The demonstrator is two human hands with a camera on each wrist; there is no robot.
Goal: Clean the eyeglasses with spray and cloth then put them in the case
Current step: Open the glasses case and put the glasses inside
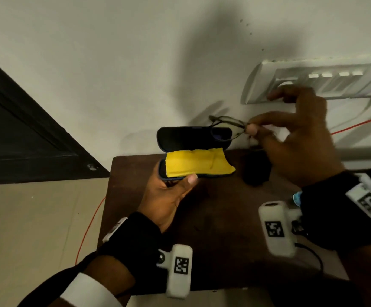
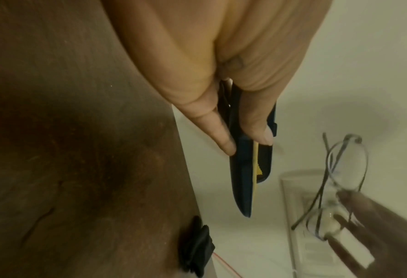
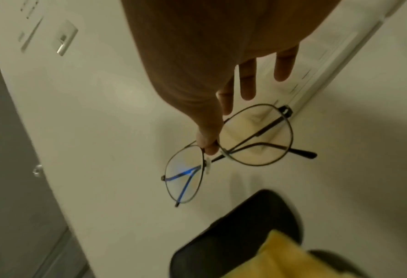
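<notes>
My left hand [image 1: 171,191] grips the lower half of an open dark blue eyeglass case [image 1: 193,138] above the table's far edge; its lid stands up. A yellow cloth [image 1: 200,162] lies across the lower half. My right hand [image 1: 295,138] pinches the thin metal-framed eyeglasses [image 1: 228,128] at the bridge, temples folded, just right of and above the case lid; the other fingers are spread. In the right wrist view the eyeglasses [image 3: 230,152] hang from thumb and forefinger above the case [image 3: 233,235] and cloth [image 3: 281,259]. The left wrist view shows the case [image 2: 245,169] edge-on and the eyeglasses [image 2: 340,178].
A dark brown wooden table [image 1: 213,218] stands against a white wall. A black object [image 1: 256,171] sits at its far edge. A white switch panel [image 1: 317,83] is on the wall behind my right hand, with an orange cable [image 1: 357,125]. A dark door [image 1: 25,129] is at left.
</notes>
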